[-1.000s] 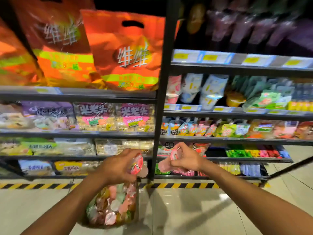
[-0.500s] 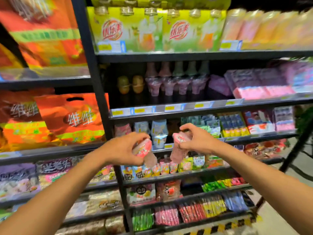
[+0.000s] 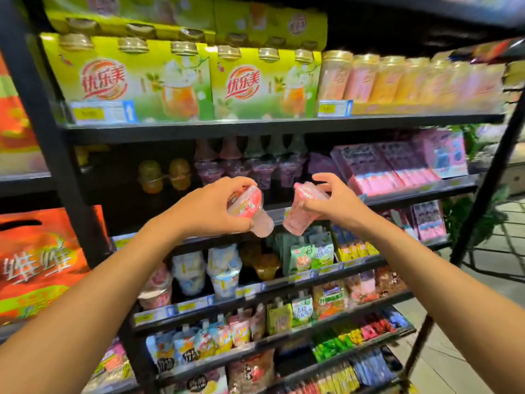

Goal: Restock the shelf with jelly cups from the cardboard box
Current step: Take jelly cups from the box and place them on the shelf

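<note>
Hands [image 3: 210,207] (both aloft) round seemingly tilted cups [image 3: 298,220]

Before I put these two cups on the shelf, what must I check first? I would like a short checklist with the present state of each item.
1. Left hand holds the left cup: ok.
2. Right hand holds the right cup: ok.
3. Both cups upright: not ok, both are tilted with their bases toward each other.
4. Similar cups on the shelf: ok, the purple cups stand behind the hands.
5. Free spot in that row: cannot tell, the hands hide the front.
</note>
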Motion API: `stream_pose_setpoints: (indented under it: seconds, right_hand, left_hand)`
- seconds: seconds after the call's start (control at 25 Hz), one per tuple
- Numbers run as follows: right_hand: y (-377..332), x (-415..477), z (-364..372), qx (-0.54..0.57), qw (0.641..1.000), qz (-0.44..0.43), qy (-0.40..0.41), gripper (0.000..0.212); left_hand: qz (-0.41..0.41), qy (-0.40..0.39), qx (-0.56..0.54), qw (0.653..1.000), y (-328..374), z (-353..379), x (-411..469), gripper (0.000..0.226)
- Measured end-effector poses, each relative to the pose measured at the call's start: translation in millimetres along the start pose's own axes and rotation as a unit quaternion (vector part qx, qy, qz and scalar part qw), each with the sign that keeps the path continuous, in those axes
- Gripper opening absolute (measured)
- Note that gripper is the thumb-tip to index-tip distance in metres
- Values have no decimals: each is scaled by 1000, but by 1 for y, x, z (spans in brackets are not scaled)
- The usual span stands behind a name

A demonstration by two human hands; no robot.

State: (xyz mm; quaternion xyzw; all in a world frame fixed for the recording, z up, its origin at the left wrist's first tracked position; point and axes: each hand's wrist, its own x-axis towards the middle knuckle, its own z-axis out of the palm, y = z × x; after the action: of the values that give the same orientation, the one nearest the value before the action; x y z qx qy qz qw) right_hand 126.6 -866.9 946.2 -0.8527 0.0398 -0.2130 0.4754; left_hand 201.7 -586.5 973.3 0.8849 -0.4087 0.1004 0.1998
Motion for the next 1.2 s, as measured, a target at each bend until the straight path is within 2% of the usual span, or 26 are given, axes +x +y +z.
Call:
stream_pose_setpoints:
  seconds: [0.16,0.28,0.44,0.52,0.68,0.76,0.84,0.96,1.08,1.2]
  right_hand:
    - [10,56,-15,-75,993,-16,85,53]
    - [26,101,-26,-146,982,-16,120,55]
    - [53,145,-31,-257,964,4,74,53]
    - [69,161,-26,-314,947,17,61,41]
    - [92,183,-14,-309,949,52,30,36]
    - [98,194,-14,-352,934,53,-3,30]
    - [98,199,-20,-421,906,15,-28,40]
    - [100,192,-34,-482,870,-105,9,63]
    - [113,193,-45,-542,825,-157,14,64]
    - [128,208,-45,-530,835,-146,15,59]
  left_hand:
    - [1,22,9,1000,-26,5,46,79]
    - [-10,20,31,999,-44,8,71,79]
    - [-49,19,54,997,-63,11,91,80]
    - [-75,4,46,996,-73,14,99,79]
    - [-102,-56,-14,993,-83,17,110,82]
    - [-120,-63,-25,990,-89,20,112,82]
    - [-139,-63,-19,988,-94,23,113,80]
    - [-150,-55,-7,987,-101,30,115,72]
    - [-153,-34,1,988,-107,32,116,65]
    - [-141,-31,-4,989,-108,33,118,63]
